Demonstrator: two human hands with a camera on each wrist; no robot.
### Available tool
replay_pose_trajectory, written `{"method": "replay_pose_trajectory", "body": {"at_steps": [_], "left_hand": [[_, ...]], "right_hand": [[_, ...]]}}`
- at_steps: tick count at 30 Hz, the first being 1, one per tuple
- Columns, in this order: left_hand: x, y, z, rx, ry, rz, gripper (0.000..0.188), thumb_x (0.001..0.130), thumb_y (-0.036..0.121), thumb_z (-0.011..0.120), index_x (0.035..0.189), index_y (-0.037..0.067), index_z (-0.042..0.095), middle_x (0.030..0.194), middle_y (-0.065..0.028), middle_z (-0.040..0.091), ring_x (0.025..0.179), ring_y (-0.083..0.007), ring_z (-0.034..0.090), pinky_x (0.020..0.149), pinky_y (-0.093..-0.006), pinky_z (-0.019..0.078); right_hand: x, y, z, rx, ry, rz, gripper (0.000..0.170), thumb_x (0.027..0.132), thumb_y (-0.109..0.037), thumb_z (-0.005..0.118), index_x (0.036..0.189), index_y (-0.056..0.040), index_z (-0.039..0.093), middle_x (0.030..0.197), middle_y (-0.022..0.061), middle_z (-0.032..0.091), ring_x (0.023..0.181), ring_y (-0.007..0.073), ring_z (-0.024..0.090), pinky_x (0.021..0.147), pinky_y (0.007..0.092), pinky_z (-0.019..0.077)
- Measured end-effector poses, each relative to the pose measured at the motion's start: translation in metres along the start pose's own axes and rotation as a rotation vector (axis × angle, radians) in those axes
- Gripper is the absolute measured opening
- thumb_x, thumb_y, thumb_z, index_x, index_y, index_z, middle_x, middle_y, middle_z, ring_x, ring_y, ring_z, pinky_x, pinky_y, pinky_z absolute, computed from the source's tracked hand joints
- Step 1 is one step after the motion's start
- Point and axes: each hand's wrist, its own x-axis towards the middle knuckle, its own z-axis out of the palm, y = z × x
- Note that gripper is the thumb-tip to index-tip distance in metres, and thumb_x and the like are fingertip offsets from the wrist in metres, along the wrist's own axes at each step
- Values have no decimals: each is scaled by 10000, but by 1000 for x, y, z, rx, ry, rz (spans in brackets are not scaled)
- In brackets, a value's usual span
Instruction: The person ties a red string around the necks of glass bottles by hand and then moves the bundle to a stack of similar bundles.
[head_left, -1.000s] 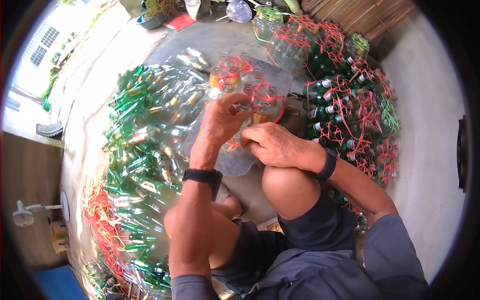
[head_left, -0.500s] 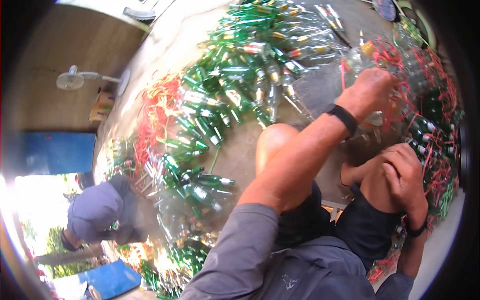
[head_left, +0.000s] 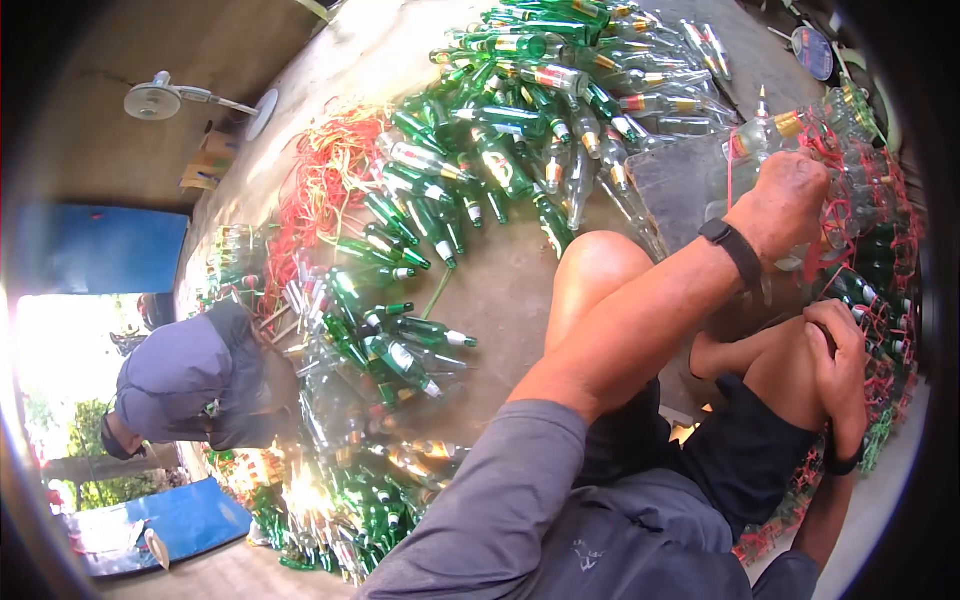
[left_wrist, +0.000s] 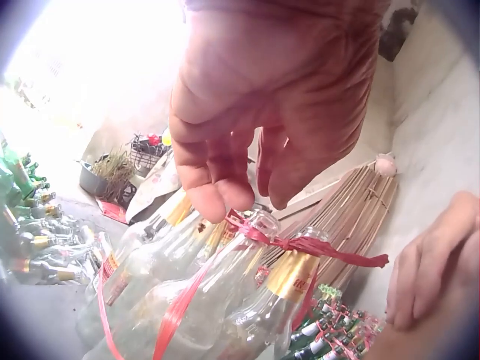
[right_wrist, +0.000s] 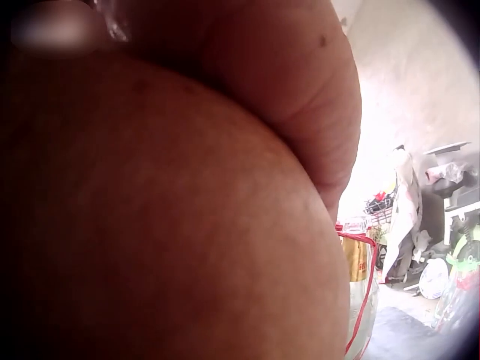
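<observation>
Clear glass bottles (left_wrist: 176, 300) stand upright in a bundle, bound at the necks with red plastic twine (left_wrist: 341, 251). Some carry gold neck labels (left_wrist: 289, 276). My left hand (head_left: 790, 205) is over this bundle, and in the left wrist view its curled fingers and thumb hold a bottle at its mouth, fingertips right by the twine. My right hand (head_left: 838, 345) rests on my bent knee (head_left: 770, 360) with relaxed fingers and holds nothing. The right wrist view is mostly filled by that hand and knee; one gold-labelled bottle (right_wrist: 357, 259) shows beyond.
Loose green bottles (head_left: 510, 165) and clear ones lie heaped on the floor. A pile of red twine (head_left: 325, 175) is beside them. More twine-bound bottles (head_left: 880, 250) stand at the right. Another person in a cap (head_left: 175, 375) is at the left, below a white fan (head_left: 155, 100).
The head view has swung left, bringing the other person into sight. My right hand has left the bottle tops for my knee, while my left hand stays at the bundle.
</observation>
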Motion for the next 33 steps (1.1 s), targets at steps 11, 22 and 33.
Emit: {"method": "replay_pose_trajectory", "body": {"at_steps": [11, 22, 33], "left_hand": [[-13, 7, -12, -2, -33, -44, 148, 727, 35, 692, 862, -11, 733, 932, -258, 722, 923, -420, 727, 814, -487, 592], [-17, 0, -14, 61, -279, -55, 430, 789, 58, 657, 1209, 56, 748, 1055, -215, 736, 1040, -397, 711, 912, -483, 561], [-17, -2, -22, 114, -371, -110, 378, 837, 139, 721, 1202, 42, 725, 1105, -206, 706, 1051, -411, 693, 918, -497, 543]], "right_hand": [[3, -7, -1, -22, 31, 17, 118, 875, 29, 670, 989, 53, 684, 982, 182, 702, 952, 359, 681, 882, 409, 534], [-4, 1, 0, 5, 144, 24, 122, 850, -101, 772, 902, -5, 717, 904, 138, 703, 875, 343, 676, 780, 429, 538], [-8, 6, 8, 14, 203, -8, 150, 849, -156, 787, 885, -23, 728, 894, 116, 702, 911, 337, 677, 796, 447, 555]]}}
